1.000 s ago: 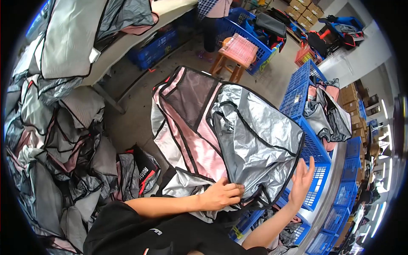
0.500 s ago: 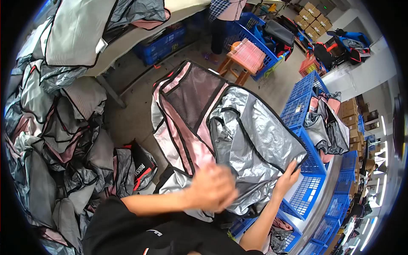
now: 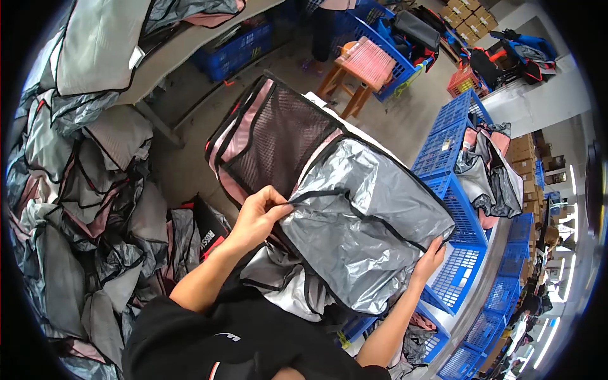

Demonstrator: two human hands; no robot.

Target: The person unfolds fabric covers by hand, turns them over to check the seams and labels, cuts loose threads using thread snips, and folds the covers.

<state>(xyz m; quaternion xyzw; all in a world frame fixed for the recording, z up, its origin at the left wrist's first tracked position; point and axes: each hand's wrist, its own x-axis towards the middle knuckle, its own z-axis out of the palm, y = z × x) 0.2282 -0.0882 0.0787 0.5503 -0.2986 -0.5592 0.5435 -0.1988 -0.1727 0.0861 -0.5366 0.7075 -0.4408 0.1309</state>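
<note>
An unfinished bag (image 3: 392, 183) with shiny silver lining, black edge binding and pink fabric lies spread over my lap, tilted away from me. A dark mesh panel (image 3: 278, 136) covers its far left part. At the near left edge of the silver lining, my left hand (image 3: 261, 215) pinches a black binding strip (image 3: 323, 192) between thumb and fingers. That strip runs across the lining towards the right corner. There, my right hand (image 3: 430, 256) grips the bag's edge, its thumb on top and some fingers hidden underneath.
Silver, grey and pink bag pieces (image 3: 95, 234) are heaped at my left. Blue crates (image 3: 465, 215) stand close on my right, one holding more pieces (image 3: 491, 171). A wooden stool (image 3: 354, 76) and a person's legs (image 3: 323, 38) are ahead, beside a table (image 3: 152, 73).
My left hand has moved left and away from me, from a blur over the bag to a pinch on the strip. The silver lining is pulled flatter; my right hand stays at the corner.
</note>
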